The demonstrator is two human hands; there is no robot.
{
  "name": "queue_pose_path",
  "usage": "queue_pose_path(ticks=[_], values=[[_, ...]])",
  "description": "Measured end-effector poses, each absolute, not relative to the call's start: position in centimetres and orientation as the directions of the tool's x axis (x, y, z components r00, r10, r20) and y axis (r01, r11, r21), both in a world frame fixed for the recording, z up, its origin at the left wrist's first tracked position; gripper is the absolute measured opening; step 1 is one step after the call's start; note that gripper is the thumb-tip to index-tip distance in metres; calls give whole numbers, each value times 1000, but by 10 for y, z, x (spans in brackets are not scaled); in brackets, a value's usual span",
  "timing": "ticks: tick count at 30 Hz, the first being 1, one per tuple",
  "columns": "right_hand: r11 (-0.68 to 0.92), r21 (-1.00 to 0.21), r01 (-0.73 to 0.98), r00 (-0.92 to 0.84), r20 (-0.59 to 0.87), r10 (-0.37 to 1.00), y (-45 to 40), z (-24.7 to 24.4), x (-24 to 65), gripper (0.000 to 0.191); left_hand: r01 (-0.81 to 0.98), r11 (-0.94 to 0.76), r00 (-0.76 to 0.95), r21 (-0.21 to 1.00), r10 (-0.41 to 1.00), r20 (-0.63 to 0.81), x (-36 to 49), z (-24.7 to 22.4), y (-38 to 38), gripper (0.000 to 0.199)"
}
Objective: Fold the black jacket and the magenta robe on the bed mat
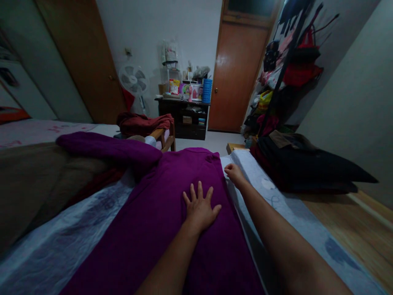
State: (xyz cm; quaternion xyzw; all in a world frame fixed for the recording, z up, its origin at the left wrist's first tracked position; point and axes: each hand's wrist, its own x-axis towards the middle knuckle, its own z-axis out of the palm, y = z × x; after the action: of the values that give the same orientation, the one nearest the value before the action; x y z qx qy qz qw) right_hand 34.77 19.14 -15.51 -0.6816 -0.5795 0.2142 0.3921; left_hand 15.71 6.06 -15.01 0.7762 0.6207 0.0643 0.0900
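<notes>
A purple long-sleeved garment (172, 196) lies spread over the bed, with one sleeve (110, 146) stretched out to the left. My left hand (199, 209) rests flat on its upper middle, fingers spread. Just beyond the garment's right edge, near the shoulder, my right hand (235, 174) is closed over the pale blue patterned sheet (267, 184). Whatever its curled fingers may hold is hidden. No second sleeve shows on the right side.
Brown clothing (39, 180) is heaped on the left. A stack of dark folded clothes (303, 164) stands at the right. Reddish cloth (144, 123) hangs over a wooden bed rail (167, 141). Farther back are a fan (133, 80), a black cabinet (181, 119) and a door (236, 78).
</notes>
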Motion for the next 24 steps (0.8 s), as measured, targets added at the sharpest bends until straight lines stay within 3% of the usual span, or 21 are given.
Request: queue_pose_path(ticks=[7, 11, 13, 15, 18, 24], values=[[-174, -551, 816, 330, 197, 923, 184, -139, 376, 18, 941, -230, 232, 247, 972, 20, 157, -156, 62, 75], [-275, -299, 914, 352, 244, 904, 181, -136, 360, 35, 935, -235, 234, 267, 972, 36, 156, -159, 63, 74], [-232, -212, 949, 286, 277, 917, 184, -139, 345, 49, 936, -233, 232, 263, 972, 36, 156, -160, 63, 74], [-113, -195, 974, 164, 270, 949, 191, -142, 327, 56, 939, -231, 229, 253, 973, 38, 156, -162, 64, 75], [52, -261, 964, -10, 157, 988, 205, -147, 300, 56, 945, -231, 226, 231, 973, 49, 157, -167, 66, 83], [66, -306, 950, -55, 45, 997, 233, -158, 277, 66, 957, -216, 208, 192, 976, 64, 158, -176, 68, 92]])
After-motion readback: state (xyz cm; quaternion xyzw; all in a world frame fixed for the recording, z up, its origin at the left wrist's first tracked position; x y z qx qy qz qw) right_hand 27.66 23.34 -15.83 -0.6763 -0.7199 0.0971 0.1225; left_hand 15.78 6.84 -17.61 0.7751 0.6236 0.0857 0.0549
